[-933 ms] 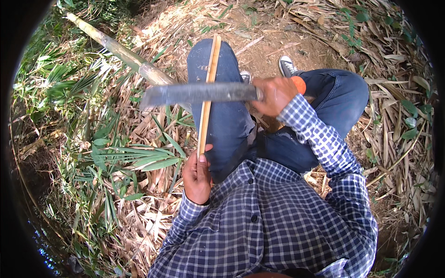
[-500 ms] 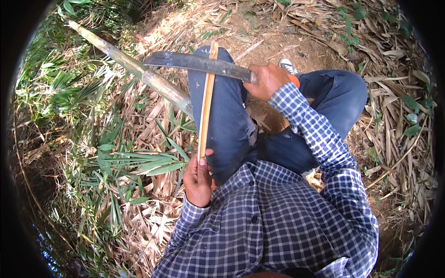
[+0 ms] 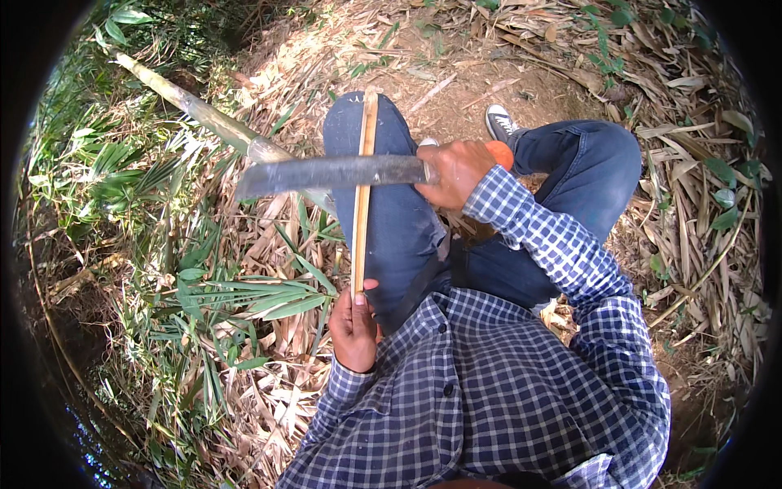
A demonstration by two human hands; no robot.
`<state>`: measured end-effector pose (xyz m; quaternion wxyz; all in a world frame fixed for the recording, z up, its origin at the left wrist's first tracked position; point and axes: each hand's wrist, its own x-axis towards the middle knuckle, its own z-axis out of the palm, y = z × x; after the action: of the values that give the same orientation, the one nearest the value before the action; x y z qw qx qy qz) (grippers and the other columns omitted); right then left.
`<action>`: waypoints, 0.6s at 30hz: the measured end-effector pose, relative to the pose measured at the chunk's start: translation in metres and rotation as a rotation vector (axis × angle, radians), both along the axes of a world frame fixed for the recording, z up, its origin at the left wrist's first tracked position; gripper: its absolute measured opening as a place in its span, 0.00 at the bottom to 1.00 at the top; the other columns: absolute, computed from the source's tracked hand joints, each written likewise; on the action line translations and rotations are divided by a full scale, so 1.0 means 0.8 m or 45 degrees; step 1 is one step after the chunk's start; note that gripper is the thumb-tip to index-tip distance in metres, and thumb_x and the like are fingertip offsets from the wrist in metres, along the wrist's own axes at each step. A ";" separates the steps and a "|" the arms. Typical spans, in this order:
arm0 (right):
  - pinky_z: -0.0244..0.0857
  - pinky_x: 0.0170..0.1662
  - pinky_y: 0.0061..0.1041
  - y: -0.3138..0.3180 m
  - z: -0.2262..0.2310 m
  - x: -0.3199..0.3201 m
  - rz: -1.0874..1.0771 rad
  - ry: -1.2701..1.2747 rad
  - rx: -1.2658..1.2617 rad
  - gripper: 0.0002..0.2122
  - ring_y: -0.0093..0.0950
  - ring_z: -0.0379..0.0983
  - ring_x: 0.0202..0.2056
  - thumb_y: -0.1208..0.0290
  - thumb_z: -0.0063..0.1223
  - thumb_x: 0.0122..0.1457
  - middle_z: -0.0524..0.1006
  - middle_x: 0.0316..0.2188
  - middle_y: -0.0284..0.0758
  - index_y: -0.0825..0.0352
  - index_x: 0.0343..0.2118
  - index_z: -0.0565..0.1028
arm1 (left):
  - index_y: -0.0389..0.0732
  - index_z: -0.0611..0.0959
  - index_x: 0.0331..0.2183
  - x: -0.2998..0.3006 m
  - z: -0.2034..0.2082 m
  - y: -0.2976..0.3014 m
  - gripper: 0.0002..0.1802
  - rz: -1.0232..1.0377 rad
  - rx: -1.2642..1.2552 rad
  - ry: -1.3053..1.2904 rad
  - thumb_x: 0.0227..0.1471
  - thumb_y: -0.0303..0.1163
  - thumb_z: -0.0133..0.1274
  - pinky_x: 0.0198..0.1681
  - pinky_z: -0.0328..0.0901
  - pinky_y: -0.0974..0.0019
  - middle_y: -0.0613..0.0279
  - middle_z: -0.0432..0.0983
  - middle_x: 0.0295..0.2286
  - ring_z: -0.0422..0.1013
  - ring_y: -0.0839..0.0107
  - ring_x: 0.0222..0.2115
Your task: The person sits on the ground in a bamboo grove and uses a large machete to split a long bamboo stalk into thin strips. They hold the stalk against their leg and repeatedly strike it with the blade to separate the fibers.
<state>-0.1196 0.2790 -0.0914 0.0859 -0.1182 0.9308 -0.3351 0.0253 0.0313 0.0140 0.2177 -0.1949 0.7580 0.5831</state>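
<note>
Pinching the near end of a pale strip (image 3: 361, 232), the person's left hand (image 3: 353, 330) sits beside the checked shirt (image 3: 440, 383), thumb on top. Strip runs away from it along the left thigh (image 3: 399, 220), far end near the knee. Farther up, right hand (image 3: 456, 173) is wrapped around the handle of a long knife (image 3: 334, 174), orange butt (image 3: 500, 155) showing past the fist. Blade lies across the strip, tip out past the leg on the left; contact can't be confirmed, blade slightly blurred.

Risks, near to far: left thumb lines up with the strip, so a blade slipping nearward could reach it. Only the near end is visibly pinched; side load could roll the strip. Too deep or off the strip, and the edge meets trouser cloth.

Room: torso limits the near side. Right of the blade, gap between the legs, then right knee (image 3: 607, 167) and shoe (image 3: 501, 122). Left, the tip overlaps the bamboo pole (image 3: 191, 106) in view; snag possible if heights match. Beyond the left knee, low leaf litter (image 3: 326, 45), most open direction.
</note>
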 end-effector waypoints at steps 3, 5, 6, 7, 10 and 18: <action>0.72 0.29 0.40 0.007 -0.010 -0.015 -0.096 -0.009 0.016 0.13 0.43 0.77 0.22 0.61 0.57 0.48 0.79 0.19 0.43 0.61 0.35 0.81 | 0.36 0.76 0.45 0.011 -0.010 -0.006 0.15 -0.045 0.010 0.016 0.67 0.34 0.39 0.14 0.50 0.79 0.72 0.62 0.18 0.55 0.88 0.11; 0.72 0.32 0.43 0.022 -0.017 -0.049 -0.323 -0.136 0.003 0.13 0.46 0.77 0.25 0.59 0.56 0.49 0.78 0.20 0.46 0.61 0.33 0.80 | 0.37 0.76 0.44 0.006 -0.007 -0.003 0.15 -0.042 0.028 -0.001 0.67 0.35 0.39 0.13 0.50 0.79 0.73 0.62 0.18 0.55 0.88 0.11; 0.72 0.32 0.43 0.022 -0.018 -0.053 -0.342 -0.083 0.005 0.14 0.46 0.77 0.25 0.58 0.56 0.49 0.78 0.20 0.47 0.62 0.34 0.80 | 0.37 0.76 0.44 -0.005 0.002 0.004 0.14 -0.013 0.047 -0.026 0.67 0.35 0.39 0.13 0.50 0.78 0.73 0.62 0.18 0.55 0.88 0.11; 0.72 0.32 0.43 0.023 -0.018 -0.053 -0.341 -0.064 0.007 0.14 0.46 0.77 0.25 0.58 0.56 0.49 0.78 0.20 0.47 0.63 0.34 0.80 | 0.38 0.76 0.43 -0.012 0.008 0.009 0.14 0.016 0.067 -0.052 0.67 0.35 0.39 0.13 0.50 0.78 0.73 0.62 0.18 0.54 0.88 0.11; 0.72 0.33 0.44 0.018 -0.006 -0.033 -0.230 -0.091 -0.067 0.15 0.45 0.78 0.25 0.59 0.57 0.48 0.78 0.19 0.45 0.63 0.34 0.80 | 0.38 0.76 0.43 -0.003 0.001 0.001 0.14 -0.041 0.029 -0.028 0.67 0.35 0.39 0.13 0.50 0.78 0.73 0.62 0.18 0.54 0.88 0.11; 0.71 0.29 0.38 0.035 -0.035 -0.045 -0.393 -0.175 -0.037 0.15 0.35 0.76 0.19 0.61 0.58 0.49 0.77 0.18 0.45 0.67 0.34 0.80 | 0.36 0.75 0.41 0.002 0.001 0.000 0.14 -0.027 0.019 -0.023 0.67 0.35 0.38 0.13 0.53 0.78 0.70 0.61 0.18 0.56 0.86 0.10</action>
<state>-0.1556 0.3072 -0.1194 0.0952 0.0480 0.9249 -0.3649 0.0272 0.0311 0.0149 0.2321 -0.1905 0.7537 0.5847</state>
